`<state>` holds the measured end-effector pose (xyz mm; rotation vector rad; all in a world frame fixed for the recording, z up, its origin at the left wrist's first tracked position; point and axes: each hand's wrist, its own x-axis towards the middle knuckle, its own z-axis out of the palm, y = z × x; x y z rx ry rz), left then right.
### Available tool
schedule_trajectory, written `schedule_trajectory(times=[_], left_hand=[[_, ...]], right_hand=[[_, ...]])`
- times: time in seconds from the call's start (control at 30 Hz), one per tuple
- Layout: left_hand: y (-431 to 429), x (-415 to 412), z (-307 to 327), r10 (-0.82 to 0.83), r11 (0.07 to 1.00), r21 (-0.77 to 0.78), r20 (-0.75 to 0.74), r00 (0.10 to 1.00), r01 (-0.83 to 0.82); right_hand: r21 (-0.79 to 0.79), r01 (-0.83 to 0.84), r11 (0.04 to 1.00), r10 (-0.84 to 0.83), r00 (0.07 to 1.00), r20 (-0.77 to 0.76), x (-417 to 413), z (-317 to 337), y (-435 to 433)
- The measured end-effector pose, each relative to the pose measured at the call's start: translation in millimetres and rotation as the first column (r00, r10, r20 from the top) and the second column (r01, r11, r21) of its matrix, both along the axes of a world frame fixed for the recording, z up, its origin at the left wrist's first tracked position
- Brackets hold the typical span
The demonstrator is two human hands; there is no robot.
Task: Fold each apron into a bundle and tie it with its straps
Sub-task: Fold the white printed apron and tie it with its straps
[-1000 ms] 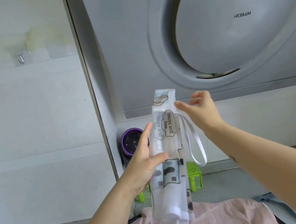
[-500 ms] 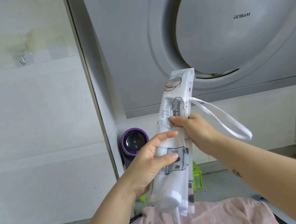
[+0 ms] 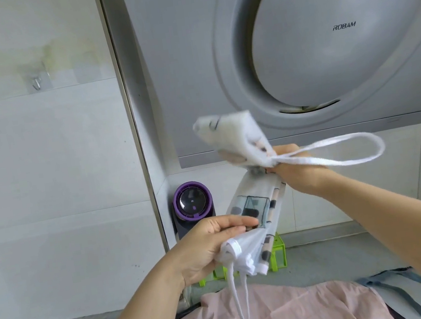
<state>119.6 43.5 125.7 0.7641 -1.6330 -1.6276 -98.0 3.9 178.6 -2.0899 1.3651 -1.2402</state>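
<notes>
Printed apron (image 3: pixel 253 207): narrow strip held in air, left hand (image 3: pixel 212 244) gripping its lower end, right hand (image 3: pixel 296 170) pinching the half-made fold; straps (image 3: pixel 238 292) hung untied; pink apron (image 3: pixel 283 313) lay unfolded below.

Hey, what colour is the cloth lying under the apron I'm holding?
The cloth is plain pale pink, seen best low in the head view.

The right hand (image 3: pixel 294 171) now bends the top of the printed apron (image 3: pixel 255 207) over toward 10 o'clock, flinging its strap loop (image 3: pixel 354 149) out to 3 o'clock; the left hand (image 3: pixel 212 244) slides down to the bottom end.
</notes>
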Motion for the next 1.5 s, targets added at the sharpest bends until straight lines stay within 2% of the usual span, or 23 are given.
schedule_trajectory(times=[0.03, 0.1, 0.2, 0.27, 0.4, 0.5, 0.57, 0.63, 0.7, 0.73, 0.8, 0.87, 0.93, 0.97, 1.0, 1.07, 1.17, 1.23, 1.27, 1.37, 1.43, 1.47, 1.5], left_hand=[[-0.3, 0.7, 0.9, -0.012, 1.0, 0.026, -0.02, 1.0, 0.013], [0.3, 1.8, 2.8, -0.046, 0.996, 0.078, -0.06, 0.997, 0.05], [0.7, 6.2, 3.9, -0.012, 0.94, 0.327, -0.247, 0.969, 0.095], [-3.1, 11.3, 1.9, -0.042, 0.916, 0.378, -0.249, 0.968, 0.137], [-4.4, 9.9, -1.0, -0.098, 0.946, 0.291, -0.168, 0.981, 0.144], [-7.1, 11.2, -4.9, -0.107, 0.961, 0.239, -0.137, 0.985, 0.137], [-8.7, 10.0, -6.6, -0.096, 0.972, 0.208, -0.086, 0.992, 0.112], [-5.7, 5.1, -4.7, -0.061, 0.984, 0.162, -0.053, 0.997, 0.069], [-2.9, -0.9, -5.3, -0.016, 0.997, 0.078, -0.023, 1.0, 0.018], [0.5, -3.5, -4.9, 0.019, 1.0, 0.022, -0.005, 1.0, -0.019], [2.7, -4.4, -5.1, 0.105, 0.991, -0.088, 0.02, 0.994, -0.103], [4.1, -3.5, -2.2, 0.18, 0.964, -0.205, 0.048, 0.982, -0.167], [4.0, -1.0, 2.7, 0.236, 0.922, -0.335, 0.089, 0.968, -0.194], [4.5, -0.4, 6.9, 0.265, 0.9, -0.386, 0.115, 0.957, -0.203], [4.7, -1.1, 12.2, 0.282, 0.883, -0.425, 0.145, 0.948, -0.198], [7.2, -4.5, 18.5, 0.31, 0.852, -0.489, 0.178, 0.934, -0.19], [8.3, -13.1, 22.0, 0.398, 0.788, -0.53, 0.048, 0.916, -0.314], [2.3, -14.0, 22.1, 0.446, 0.788, -0.443, -0.069, 0.892, -0.428], [-1.1, -13.1, 23.9, 0.436, 0.823, -0.367, -0.085, 0.896, -0.435], [-1.2, -5.7, 39.9, 0.264, 0.941, -0.206, -0.044, 0.964, -0.267], [-4.9, -2.7, 48.1, 0.284, 0.934, -0.209, -0.052, 0.957, -0.289], [-7.3, -1.6, 50.9, 0.321, 0.917, -0.222, -0.08, 0.944, -0.331], [-11.3, 0.6, 51.8, 0.365, 0.896, -0.223, -0.119, 0.923, -0.383]], right_hand=[[-0.004, -0.037, 0.999, 0.036, 0.997, -0.073, 1.9, 2.0, 3.2], [-0.159, -0.125, 0.979, 0.086, 0.968, -0.236, 3.0, 5.2, 9.8], [-0.303, -0.247, 0.92, 0.067, 0.863, -0.501, -6.4, 1.1, 8.0], [-0.311, -0.245, 0.919, 0.028, 0.823, -0.567, -12.2, -1.6, 6.0], [-0.364, -0.2, 0.91, -0.044, 0.824, -0.564, -10.9, -3.3, 8.3], [-0.345, -0.186, 0.92, -0.01, 0.87, -0.494, -8.6, -7.7, 4.5], [-0.303, -0.169, 0.938, 0.046, 0.926, -0.374, -7.3, -7.8, -1.7], [-0.176, -0.132, 0.976, 0.1, 0.979, -0.178, -6.9, -5.0, -3.9], [-0.036, -0.133, 0.991, 0.135, 0.986, 0.095, -4.6, -0.8, -2.9], [0.029, -0.156, 0.987, 0.144, 0.958, 0.25, -2.9, 1.0, -2.6], [0.166, -0.296, 0.941, 0.175, 0.842, 0.51, -0.3, 6.0, -4.4], [0.276, -0.474, 0.836, 0.187, 0.72, 0.668, -1.5, 13.6, -3.2], [0.339, -0.582, 0.739, 0.156, 0.637, 0.755, -2.6, 20.2, 1.1], [0.361, -0.597, 0.717, 0.166, 0.649, 0.742, -0.7, 22.8, 4.6], [0.375, -0.571, 0.73, 0.204, 0.706, 0.678, 3.6, 23.8, 5.8], [0.338, -0.45, 0.827, 0.232, 0.82, 0.523, 18.1, 23.7, 8.8], [0.181, -0.378, 0.908, 0.212, 0.787, 0.579, 35.3, 32.0, 5.9], [0.125, -0.387, 0.914, 0.232, 0.748, 0.622, 36.5, 39.1, 2.1], [0.115, -0.384, 0.916, 0.235, 0.748, 0.62, 36.2, 41.7, 1.4], [0.109, -0.44, 0.891, 0.296, 0.747, 0.595, 38.0, 48.8, 2.8], [0.122, -0.45, 0.885, 0.322, 0.778, 0.539, 38.0, 54.3, 5.2], [0.11, -0.361, 0.926, 0.271, 0.839, 0.473, 38.0, 56.7, 6.8], [0.048, -0.184, 0.982, 0.152, 0.911, 0.384, 38.6, 57.3, 8.8]])
